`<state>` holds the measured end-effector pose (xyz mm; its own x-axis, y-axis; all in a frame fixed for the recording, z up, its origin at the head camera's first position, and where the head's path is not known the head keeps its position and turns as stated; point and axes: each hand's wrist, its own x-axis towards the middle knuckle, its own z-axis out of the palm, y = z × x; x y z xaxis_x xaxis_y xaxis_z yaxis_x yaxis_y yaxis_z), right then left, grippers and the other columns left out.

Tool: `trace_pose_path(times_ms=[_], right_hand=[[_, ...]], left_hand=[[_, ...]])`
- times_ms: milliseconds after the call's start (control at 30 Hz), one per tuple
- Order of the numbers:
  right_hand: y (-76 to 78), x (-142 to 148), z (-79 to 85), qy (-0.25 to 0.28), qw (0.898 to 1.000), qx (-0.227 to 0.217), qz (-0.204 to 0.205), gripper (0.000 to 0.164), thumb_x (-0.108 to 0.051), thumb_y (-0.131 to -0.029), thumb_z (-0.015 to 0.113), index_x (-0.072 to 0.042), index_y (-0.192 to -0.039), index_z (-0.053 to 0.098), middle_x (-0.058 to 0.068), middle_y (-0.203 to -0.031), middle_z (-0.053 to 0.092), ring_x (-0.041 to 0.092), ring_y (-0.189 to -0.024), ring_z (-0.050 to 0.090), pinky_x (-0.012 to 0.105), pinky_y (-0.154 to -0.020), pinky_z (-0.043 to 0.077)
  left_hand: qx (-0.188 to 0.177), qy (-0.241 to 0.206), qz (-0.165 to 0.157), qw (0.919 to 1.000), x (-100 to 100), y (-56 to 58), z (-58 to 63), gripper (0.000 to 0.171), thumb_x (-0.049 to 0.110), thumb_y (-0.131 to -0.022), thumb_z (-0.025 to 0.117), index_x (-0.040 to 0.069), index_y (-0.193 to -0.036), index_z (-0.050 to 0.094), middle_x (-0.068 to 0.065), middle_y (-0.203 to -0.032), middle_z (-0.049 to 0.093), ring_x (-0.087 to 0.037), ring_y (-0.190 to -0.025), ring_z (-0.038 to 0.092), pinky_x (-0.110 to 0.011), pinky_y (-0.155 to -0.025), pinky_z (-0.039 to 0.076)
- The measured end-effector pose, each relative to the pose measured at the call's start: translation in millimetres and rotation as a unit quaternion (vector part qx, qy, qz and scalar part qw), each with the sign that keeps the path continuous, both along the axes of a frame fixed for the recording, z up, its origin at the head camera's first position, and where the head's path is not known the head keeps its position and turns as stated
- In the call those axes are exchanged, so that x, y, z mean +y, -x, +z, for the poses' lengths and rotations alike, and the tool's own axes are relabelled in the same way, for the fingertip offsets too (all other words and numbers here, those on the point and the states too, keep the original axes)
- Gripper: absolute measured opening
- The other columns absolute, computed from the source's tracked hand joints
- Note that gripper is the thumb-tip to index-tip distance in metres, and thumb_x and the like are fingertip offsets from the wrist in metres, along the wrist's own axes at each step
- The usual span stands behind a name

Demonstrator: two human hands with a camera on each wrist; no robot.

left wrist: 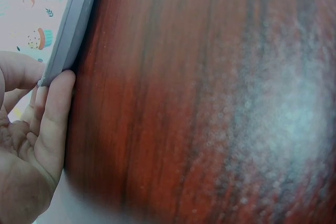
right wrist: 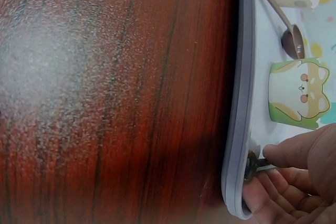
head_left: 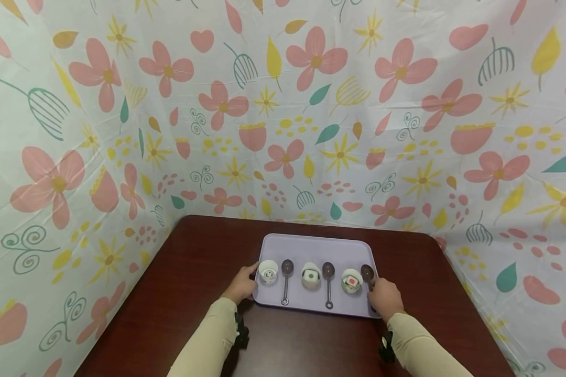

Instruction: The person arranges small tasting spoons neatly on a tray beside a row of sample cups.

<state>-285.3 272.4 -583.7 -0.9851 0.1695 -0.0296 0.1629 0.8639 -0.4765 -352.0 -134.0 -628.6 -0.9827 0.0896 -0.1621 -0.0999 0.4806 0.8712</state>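
Note:
A pale lilac tray (head_left: 311, 248) lies on the dark table. My left hand (head_left: 241, 284) pinches its left edge near the front corner, finger and thumb at the rim (left wrist: 71, 30). On the tray's right end my right hand (head_left: 387, 297) holds a brown measuring spoon (head_left: 367, 272) by the handle, whose ring end (right wrist: 251, 166) shows near the rim. Two more measuring spoons (head_left: 287, 268) (head_left: 328, 270) lie between small printed cups. The left cup (head_left: 268, 272) shows a dark mark inside. White blocks lie in the middle cup (head_left: 311, 276) and the right cup (head_left: 351, 281), which has a dog print.
The reddish-brown wooden table (head_left: 207, 251) extends around the tray on all sides. A white cloth (head_left: 264, 125) with flowers and leaves hangs behind the table and along its left and right sides.

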Motion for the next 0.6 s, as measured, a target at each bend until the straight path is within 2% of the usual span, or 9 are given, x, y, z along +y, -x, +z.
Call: trace_pose_path(times_ms=[400,600], right_hand=[[-0.7,-2.3,1.4,-0.017,1.000,-0.005,-0.001,0.008,-0.001,-0.085,0.063,-0.002,-0.077,0.064,0.006,-0.064,0.055,0.022,-0.060,0.051,0.034,-0.050,0.042],[0.6,-1.9,0.9,-0.019,1.000,-0.006,-0.004,0.008,-0.001,-0.085,0.063,0.002,-0.088,0.069,0.007,-0.068,0.058,0.022,-0.062,0.053,0.035,-0.051,0.044]], left_hand=[[0.002,-0.006,0.001,1.0000,0.2,-1.4,1.0,0.076,-0.008,-0.082,0.053,0.014,-0.154,0.045,-0.024,-0.146,0.040,-0.038,-0.103,0.055,-0.038,-0.052,0.057],[0.001,-0.004,0.001,1.0000,0.3,-2.0,1.8,0.075,-0.007,-0.083,0.054,0.015,-0.154,0.045,-0.024,-0.146,0.040,-0.038,-0.104,0.055,-0.038,-0.053,0.057]])
